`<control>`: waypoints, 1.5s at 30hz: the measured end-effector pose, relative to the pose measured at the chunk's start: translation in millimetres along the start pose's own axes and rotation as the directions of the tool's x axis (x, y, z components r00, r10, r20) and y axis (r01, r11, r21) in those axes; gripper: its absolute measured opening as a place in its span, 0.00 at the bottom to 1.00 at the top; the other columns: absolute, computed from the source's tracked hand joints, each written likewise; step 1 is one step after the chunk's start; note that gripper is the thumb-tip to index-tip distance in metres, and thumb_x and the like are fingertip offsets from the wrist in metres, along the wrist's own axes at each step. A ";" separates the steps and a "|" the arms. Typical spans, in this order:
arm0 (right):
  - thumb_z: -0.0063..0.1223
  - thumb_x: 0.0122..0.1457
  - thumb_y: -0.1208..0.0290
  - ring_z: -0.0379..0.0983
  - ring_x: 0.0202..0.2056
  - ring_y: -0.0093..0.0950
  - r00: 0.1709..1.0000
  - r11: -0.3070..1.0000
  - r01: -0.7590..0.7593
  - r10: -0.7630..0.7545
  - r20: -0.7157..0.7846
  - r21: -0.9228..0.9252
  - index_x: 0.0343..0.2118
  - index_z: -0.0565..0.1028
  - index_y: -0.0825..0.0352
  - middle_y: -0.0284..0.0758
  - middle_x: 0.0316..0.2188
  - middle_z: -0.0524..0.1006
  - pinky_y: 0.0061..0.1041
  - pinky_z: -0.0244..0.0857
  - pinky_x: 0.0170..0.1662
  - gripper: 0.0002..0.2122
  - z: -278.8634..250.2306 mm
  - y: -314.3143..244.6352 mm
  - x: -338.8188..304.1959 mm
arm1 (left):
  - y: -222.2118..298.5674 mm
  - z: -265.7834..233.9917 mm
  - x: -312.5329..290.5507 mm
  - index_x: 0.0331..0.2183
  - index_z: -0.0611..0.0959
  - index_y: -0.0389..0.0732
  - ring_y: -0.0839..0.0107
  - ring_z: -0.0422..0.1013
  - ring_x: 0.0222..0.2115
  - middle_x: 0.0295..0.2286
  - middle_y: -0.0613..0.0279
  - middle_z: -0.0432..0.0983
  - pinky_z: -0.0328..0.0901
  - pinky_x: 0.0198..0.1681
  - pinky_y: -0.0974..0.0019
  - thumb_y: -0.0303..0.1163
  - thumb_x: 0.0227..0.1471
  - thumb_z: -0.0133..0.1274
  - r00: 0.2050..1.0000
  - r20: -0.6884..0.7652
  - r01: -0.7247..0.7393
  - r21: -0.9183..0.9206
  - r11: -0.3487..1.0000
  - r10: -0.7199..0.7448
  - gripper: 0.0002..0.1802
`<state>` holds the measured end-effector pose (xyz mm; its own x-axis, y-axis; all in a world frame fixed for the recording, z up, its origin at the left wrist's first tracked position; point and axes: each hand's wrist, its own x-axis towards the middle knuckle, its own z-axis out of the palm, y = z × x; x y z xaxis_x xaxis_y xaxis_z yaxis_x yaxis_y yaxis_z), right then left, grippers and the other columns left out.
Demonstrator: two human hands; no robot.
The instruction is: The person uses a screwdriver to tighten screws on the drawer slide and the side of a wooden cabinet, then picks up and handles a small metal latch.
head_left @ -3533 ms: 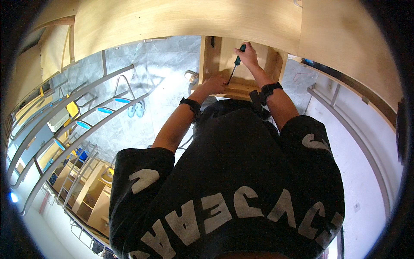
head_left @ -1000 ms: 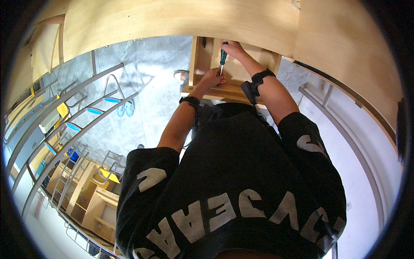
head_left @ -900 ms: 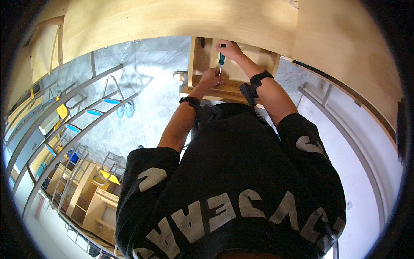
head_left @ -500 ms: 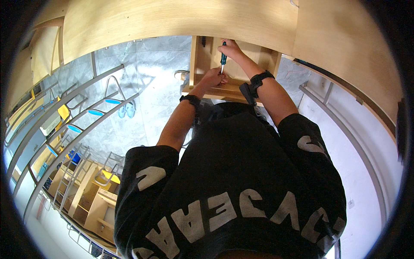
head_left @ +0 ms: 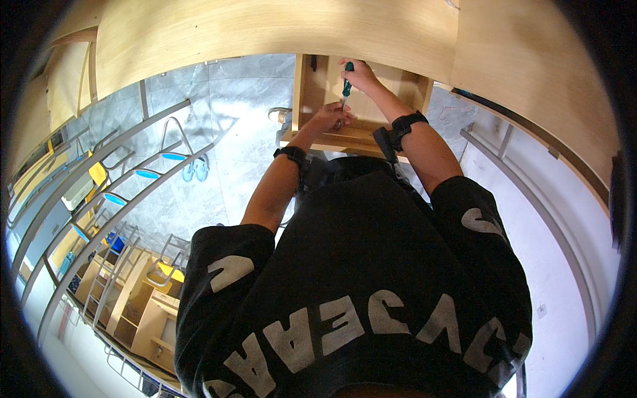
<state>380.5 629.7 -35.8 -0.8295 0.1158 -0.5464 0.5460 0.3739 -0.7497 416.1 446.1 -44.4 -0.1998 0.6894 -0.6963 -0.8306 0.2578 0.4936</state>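
A screwdriver [head_left: 347, 86] with a dark green handle stands a little tilted over the pulled-out wooden drawer [head_left: 393, 85]. My right hand [head_left: 360, 74] is closed round the top of its handle. Its thin metal shaft points down toward my left hand [head_left: 329, 117], which rests just inside the drawer's front panel [head_left: 322, 141]. The fingers of that hand are pinched together by the shaft's tip. What lies between them is too small to make out, and the tip itself is hidden there.
The wooden desktop [head_left: 279, 33] overhangs the drawer's far end. A small dark piece [head_left: 313, 64] sits at the drawer's left side. Left are a metal bunk ladder [head_left: 142, 171], blue slippers [head_left: 195, 168] and a shoe [head_left: 279, 115] on the tiled floor. A metal rail [head_left: 531, 182] runs along the right.
My right hand and the screwdriver handle have shifted slightly to the right, so the screwdriver tilts more. The left hand's fingers have moved a little at the shaft's tip.
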 end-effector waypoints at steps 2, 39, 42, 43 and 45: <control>0.55 0.46 0.72 0.73 0.34 0.29 0.996 0.996 -0.007 0.015 -0.083 0.092 0.40 0.73 0.66 0.37 0.31 0.75 0.28 0.66 0.38 0.16 -6.6 6.4 -1.1 | 1.2 6.9 1.8 0.42 0.72 0.38 0.72 0.74 0.34 0.35 0.56 0.77 0.68 0.33 0.69 0.32 0.54 0.50 0.996 -0.064 0.080 0.287 0.954 -0.064 0.14; 0.53 0.49 0.68 0.71 0.37 0.33 0.989 0.983 -0.079 0.056 -0.138 -0.164 0.43 0.71 0.58 0.39 0.35 0.74 0.31 0.64 0.43 0.16 -57.4 42.0 -47.4 | -35.0 58.6 55.7 0.31 0.74 0.33 0.70 0.75 0.28 0.27 0.55 0.79 0.68 0.31 0.68 0.25 0.48 0.52 0.985 0.083 -0.167 0.657 0.736 0.149 0.07; 0.53 0.49 0.68 0.71 0.38 0.34 0.987 0.980 -0.064 0.034 -0.159 -0.190 0.44 0.71 0.57 0.39 0.36 0.74 0.31 0.64 0.44 0.16 -54.5 41.9 -48.0 | -36.3 58.4 57.0 0.32 0.73 0.33 0.70 0.75 0.28 0.26 0.55 0.78 0.68 0.31 0.68 0.25 0.48 0.51 0.988 0.080 -0.152 0.697 0.700 0.135 0.08; 0.53 0.49 0.68 0.71 0.39 0.34 0.983 0.979 -0.043 0.005 -0.185 -0.201 0.44 0.71 0.57 0.39 0.36 0.74 0.31 0.64 0.44 0.16 -53.2 42.9 -48.3 | -36.3 57.9 55.7 0.32 0.73 0.33 0.70 0.75 0.28 0.26 0.55 0.78 0.68 0.31 0.68 0.25 0.48 0.52 0.989 0.077 -0.143 0.652 0.745 0.123 0.07; 0.53 0.49 0.68 0.71 0.39 0.34 0.985 0.982 -0.044 0.011 -0.173 -0.186 0.44 0.71 0.57 0.39 0.37 0.74 0.31 0.64 0.45 0.17 -54.2 46.7 -46.1 | -35.6 59.1 54.8 0.31 0.73 0.33 0.70 0.75 0.28 0.26 0.55 0.78 0.68 0.31 0.67 0.25 0.48 0.52 0.991 0.078 -0.134 0.605 0.785 0.109 0.07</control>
<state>437.8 691.6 -25.4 -0.8311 0.2771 -0.4822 0.5506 0.5330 -0.6425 465.5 514.7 -69.3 -0.2483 0.7642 -0.5952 -0.3108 0.5191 0.7962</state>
